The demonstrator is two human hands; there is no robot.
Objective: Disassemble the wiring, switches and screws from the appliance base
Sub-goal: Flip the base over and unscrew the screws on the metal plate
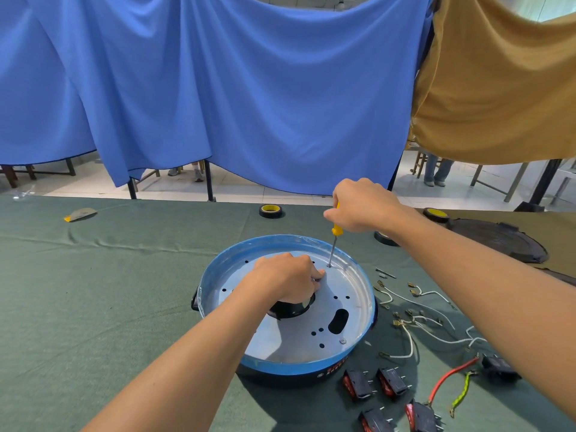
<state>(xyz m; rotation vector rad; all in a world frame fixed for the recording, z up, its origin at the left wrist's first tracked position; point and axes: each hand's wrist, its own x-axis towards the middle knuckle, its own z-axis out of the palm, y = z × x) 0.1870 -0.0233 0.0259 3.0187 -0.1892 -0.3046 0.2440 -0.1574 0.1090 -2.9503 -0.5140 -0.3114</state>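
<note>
Screw (329,265) beneath screwdriver (334,241), beside left fingers (317,281) gripping base (280,366).

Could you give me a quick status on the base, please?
Right hand grips screwdriver, tip on far screw. Left hand grips base at centre hole. Switches and wires out, right of base. Nothing in the way.

Only the person's two arms are in view. The left forearm (187,353) and the right forearm (467,275) are bare up to the frame's edge. The left grip (286,280) and the right grip (361,204) are bare hands with faintly ridged knuckles. Any clothing lies out of view.
</note>
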